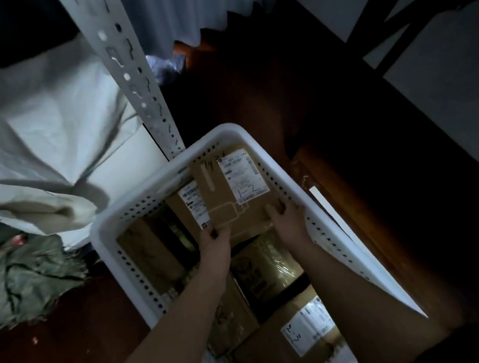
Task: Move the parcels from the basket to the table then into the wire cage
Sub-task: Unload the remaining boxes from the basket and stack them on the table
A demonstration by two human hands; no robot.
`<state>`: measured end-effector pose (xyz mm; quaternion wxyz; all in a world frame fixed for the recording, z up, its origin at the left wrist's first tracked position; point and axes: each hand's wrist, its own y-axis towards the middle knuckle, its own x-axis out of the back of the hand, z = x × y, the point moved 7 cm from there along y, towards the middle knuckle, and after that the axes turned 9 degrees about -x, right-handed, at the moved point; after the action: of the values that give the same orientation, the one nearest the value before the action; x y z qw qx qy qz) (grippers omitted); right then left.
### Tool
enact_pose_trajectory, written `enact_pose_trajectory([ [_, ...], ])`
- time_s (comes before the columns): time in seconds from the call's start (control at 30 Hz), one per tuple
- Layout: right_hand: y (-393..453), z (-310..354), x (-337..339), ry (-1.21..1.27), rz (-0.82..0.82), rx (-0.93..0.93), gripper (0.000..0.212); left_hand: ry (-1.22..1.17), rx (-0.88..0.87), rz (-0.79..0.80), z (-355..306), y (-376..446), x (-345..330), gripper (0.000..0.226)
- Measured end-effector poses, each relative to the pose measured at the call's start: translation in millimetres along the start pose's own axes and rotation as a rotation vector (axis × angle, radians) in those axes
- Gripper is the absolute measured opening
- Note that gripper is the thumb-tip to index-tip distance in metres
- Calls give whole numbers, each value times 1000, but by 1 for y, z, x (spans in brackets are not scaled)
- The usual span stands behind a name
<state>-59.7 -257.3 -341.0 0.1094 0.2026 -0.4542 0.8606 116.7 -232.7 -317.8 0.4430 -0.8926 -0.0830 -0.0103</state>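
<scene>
Dim floor surrounds the white basket (pixel 156 203), several parcels inside (table and cage unseen), both my left hand (pixel 217 235) and right hand (pixel 285 218) gripping the top parcel (pixel 231 194) at its far corner.

Item: parcels in white basket (pixel 140 272).
I log one flat brown parcel (pixel 231 194), label marked "1-2", lying topmost at the far end; more cardboard parcels (pixel 286 353) packed beneath and nearer.

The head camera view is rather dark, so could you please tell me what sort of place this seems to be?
Probably a parcel storeroom or sorting area. A white perforated basket holds labelled cardboard parcels, one held by both hands, left hand and right hand. A slotted metal shelving upright stands beside it.
</scene>
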Motion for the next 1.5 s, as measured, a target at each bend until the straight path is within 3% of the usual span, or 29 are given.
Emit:
enact_pose_trajectory([
  [0.07,-21,-3,3,110,-26,-41,56,-22,-65,-46,-4,-16,8,50],
  [0.17,-68,-6,3,315,59,-154,32,-76,-173,-99,-16,-50,24,46],
  [0.27,-127,1,13,481,158,-194,31,-90,-249,-106,-38,-100,41,50],
  [0.6,-295,69,91,533,236,-66,90,-62,-488,-95,-161,-261,66,72],
  [0.7,-335,101,133,556,259,-18,85,-94,-503,-35,-198,-300,65,71],
  [0.83,-388,142,211,634,103,79,121,-100,-545,122,-248,-350,50,66],
  [1.0,-444,155,302,808,-94,177,126,-19,-590,336,-294,-412,10,60],
  [1.07,-464,145,337,849,-212,174,122,10,-614,409,-309,-439,-10,60],
  [1.17,-487,122,388,941,-338,169,100,72,-652,523,-325,-481,-44,46],
  [1.3,-525,91,432,1016,-221,188,61,122,-695,615,-337,-527,-90,41],
  [1.5,-563,41,485,1134,-258,229,51,161,-763,641,-316,-591,-147,59],
])
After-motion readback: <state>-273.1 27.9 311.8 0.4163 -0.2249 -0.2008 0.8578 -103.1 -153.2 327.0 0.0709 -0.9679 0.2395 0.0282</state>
